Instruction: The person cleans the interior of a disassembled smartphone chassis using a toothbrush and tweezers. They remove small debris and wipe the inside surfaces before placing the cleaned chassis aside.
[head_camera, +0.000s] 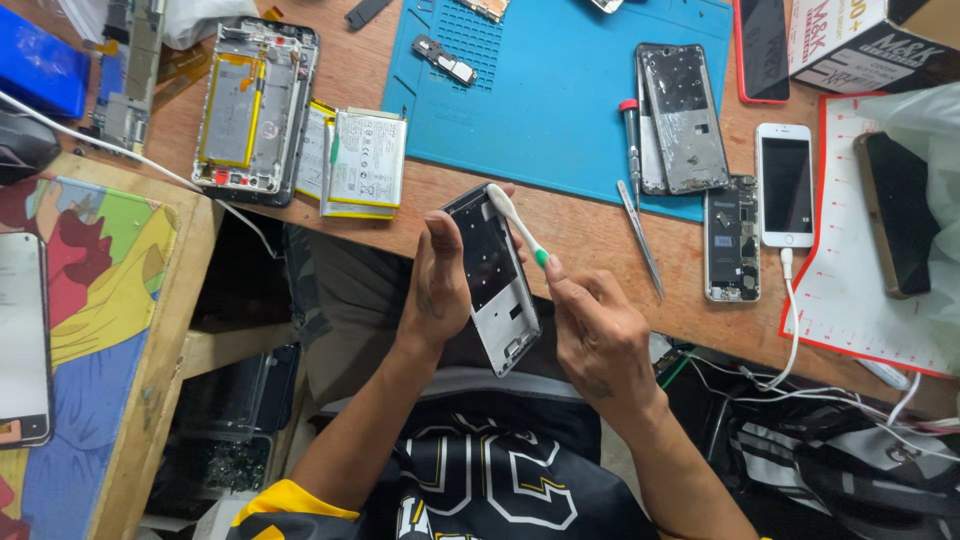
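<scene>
My left hand (437, 285) grips an opened phone frame (495, 280), silver-edged with a dark inner face, held tilted above my lap near the table's front edge. My right hand (597, 335) holds a white toothbrush with a green neck (518, 226). Its bristle head rests on the upper end of the phone frame.
On the wooden table lie a blue work mat (560, 90), a metal phone chassis (683, 115), a red-handled screwdriver (630, 140), tweezers (640, 240), a circuit-side phone body (731, 240), a white phone on a cable (786, 185), an open phone (255, 105) and loose batteries (365, 160).
</scene>
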